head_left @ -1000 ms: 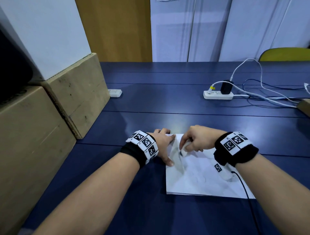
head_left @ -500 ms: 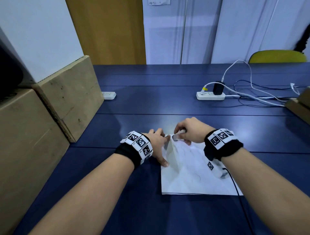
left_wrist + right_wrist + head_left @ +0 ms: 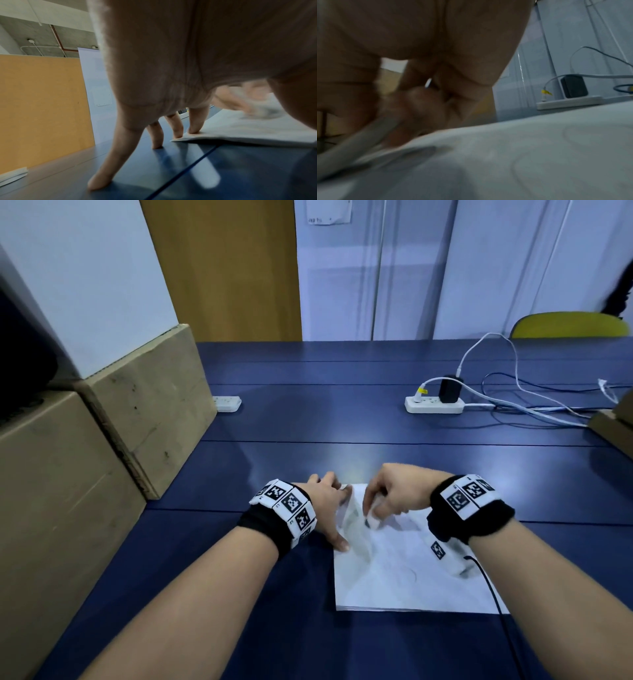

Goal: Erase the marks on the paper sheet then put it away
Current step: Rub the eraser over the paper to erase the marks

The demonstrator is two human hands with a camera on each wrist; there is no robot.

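Note:
A white paper sheet (image 3: 397, 573) with faint pencil marks lies on the blue table (image 3: 308, 422) in front of me. My left hand (image 3: 329, 508) rests with straight, spread fingers on the sheet's left edge and far left corner (image 3: 193, 133), pressing it flat. My right hand (image 3: 394, 494) pinches a small white eraser (image 3: 373, 520) and holds its tip against the upper left part of the sheet. In the left wrist view the right hand (image 3: 248, 100) and the eraser are blurred. In the right wrist view the sheet (image 3: 539, 155) shows faint curved marks.
Cardboard boxes (image 3: 144, 409) stand along the left side of the table. A white power strip (image 3: 433, 405) with a black charger and loose cables lies at the back right, a smaller strip (image 3: 227, 403) at the back left. A yellow chair back (image 3: 568, 325) shows behind the table.
My right hand with the eraser moved up toward the sheet's far edge and has come back down a little. The left hand stays on the sheet's left edge. My head has tilted up.

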